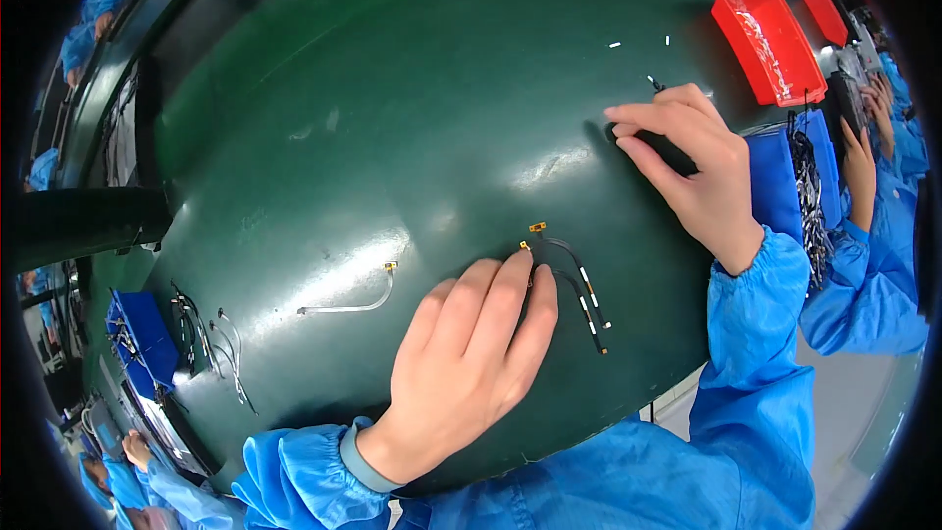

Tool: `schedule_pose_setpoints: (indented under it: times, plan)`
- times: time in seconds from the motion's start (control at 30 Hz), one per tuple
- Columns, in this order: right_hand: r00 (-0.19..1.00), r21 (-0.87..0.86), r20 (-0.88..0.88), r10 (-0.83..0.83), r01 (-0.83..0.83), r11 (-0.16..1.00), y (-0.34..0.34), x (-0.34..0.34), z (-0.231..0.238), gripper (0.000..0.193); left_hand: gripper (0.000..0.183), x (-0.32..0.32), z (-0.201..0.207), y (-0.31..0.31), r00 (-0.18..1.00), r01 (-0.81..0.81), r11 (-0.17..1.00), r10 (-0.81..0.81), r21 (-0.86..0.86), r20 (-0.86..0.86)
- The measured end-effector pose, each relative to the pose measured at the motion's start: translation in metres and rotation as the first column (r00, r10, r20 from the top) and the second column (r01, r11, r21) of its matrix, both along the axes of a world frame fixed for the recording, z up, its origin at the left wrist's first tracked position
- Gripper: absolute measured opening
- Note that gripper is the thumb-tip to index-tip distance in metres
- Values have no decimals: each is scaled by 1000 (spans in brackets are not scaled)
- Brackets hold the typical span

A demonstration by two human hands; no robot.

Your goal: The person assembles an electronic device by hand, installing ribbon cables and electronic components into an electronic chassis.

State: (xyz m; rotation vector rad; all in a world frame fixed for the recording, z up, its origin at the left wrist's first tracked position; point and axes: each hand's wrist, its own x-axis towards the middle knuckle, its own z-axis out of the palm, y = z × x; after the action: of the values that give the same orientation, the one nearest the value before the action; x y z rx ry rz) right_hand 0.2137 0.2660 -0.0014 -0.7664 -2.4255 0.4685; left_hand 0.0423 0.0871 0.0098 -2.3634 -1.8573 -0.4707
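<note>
- Head view looks down on a big dark green tabletop (392,118) that fills most of the picture.
- Both arms wear bright blue sleeves (746,373) that come in from the near edge.
- The left hand (471,363) lies flat near the near edge, palm down. Its fingers are stretched out and close together, and the fingertips (520,270) press on the ends of two thin black cables (589,299). It is not wrapped around anything.
- The right hand (692,162) rests further off, toward the right edge. Its fingers curl over a small black thing (672,152) and press it to the tabletop. Most of that thing is hidden, so I cannot tell what it is.
- A red bin (770,39) sits by the far right corner, with a second red bin (827,15) just past it.
- A blue tray (775,182) at the right edge holds a bunch of dark cables (810,191).
- A small blue bin (142,329) sits at the left edge, with loose cables (211,344) beside it.
- The black cables curve side by side, just right of the left hand. They have small gold ends and white bands.
- One white cable (353,304) with a gold end lies alone, left of the left hand.
- Tiny white bits (615,43) lie near the far edge.
- Other people in blue sleeves (883,236) work at the right side.
</note>
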Motion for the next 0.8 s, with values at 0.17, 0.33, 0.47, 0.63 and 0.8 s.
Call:
schedule_pose_setpoints:
  times: [0.17, 0.33, 0.47, 0.63, 0.8]
  plan:
    - [998, -66, 6, -70, 70, 995, -4, 6, 14, 16, 24, 17, 8, 1, 995, -62, 996, 67, -64, 79]
    - [996, -51, 83, -19, 24, 998, -3, 4, 7, 14, 31, 21, -3, 15, 999, -44, 997, 45, -64, 20]
    - [997, -11, 76, 2, -1, 1000, 2, 2, 3, 12, 19, 19, -7, 14, 1000, -21, 1000, 22, 17, -21]
    - [992, 107, 125, 24, -37, 994, -9, -7, 9, 16, 25, 19, 2, -1, 999, -17, 1000, 16, -17, -29]
    - [972, 29, 75, 223, -225, 974, -42, -20, 10, 23, 27, 19, -7, 2, 998, -19, 999, 18, -30, -54]
